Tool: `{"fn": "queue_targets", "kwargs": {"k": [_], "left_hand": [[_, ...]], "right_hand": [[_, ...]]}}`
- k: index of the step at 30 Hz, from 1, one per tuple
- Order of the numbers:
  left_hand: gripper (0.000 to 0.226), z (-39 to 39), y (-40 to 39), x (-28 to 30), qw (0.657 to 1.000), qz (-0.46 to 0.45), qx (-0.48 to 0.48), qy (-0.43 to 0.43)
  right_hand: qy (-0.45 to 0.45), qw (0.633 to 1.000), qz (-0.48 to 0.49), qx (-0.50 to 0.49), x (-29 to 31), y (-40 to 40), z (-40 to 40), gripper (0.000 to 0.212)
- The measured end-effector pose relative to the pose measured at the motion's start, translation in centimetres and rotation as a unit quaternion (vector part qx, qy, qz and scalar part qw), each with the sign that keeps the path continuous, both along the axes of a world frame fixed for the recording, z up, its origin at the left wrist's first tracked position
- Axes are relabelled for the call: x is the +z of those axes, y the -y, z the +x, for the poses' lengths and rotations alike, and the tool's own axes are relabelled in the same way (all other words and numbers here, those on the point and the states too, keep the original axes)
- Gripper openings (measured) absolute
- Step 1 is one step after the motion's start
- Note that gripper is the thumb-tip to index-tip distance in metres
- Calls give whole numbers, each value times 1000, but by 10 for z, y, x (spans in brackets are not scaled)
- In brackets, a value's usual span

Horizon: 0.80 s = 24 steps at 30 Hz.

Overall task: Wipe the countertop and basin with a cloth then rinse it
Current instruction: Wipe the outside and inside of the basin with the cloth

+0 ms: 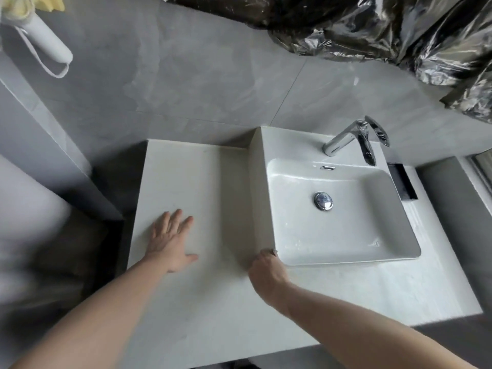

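Note:
A white countertop (186, 302) carries a white rectangular basin (399, 251) on its right half, with a chrome drain plug (323, 201) in the bowl. My left hand (170, 241) lies flat on the countertop left of the basin, fingers spread, holding nothing. My right hand (266, 270) rests at the basin's front left corner with its fingers curled under; anything beneath them is hidden. A yellow cloth (29, 6) hangs at the top left, far from both hands.
A chrome tap (354, 139) stands at the basin's back edge. Crumpled black plastic sheeting (386, 30) covers the wall above. A white umbrella handle (45, 35) hangs top left. A dark box (403, 182) sits right of the basin. The countertop's left edge drops beside a grey wall.

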State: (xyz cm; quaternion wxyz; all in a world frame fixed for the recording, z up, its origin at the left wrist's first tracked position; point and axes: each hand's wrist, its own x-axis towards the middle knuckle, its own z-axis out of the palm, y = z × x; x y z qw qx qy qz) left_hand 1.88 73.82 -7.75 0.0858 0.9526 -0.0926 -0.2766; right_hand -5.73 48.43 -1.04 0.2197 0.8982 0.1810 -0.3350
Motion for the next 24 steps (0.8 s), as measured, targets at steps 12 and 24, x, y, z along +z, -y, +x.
{"fn": "queue_targets", "kwargs": {"k": [12,24], "left_hand": [[105,1,24,18,998,42,20,-49],[58,11,119,63,959,-216,174,-60]], "right_hand": [[288,602,370,-647,48,100,-79,33],[313,744,504,-308,26,55,-65,61]]}}
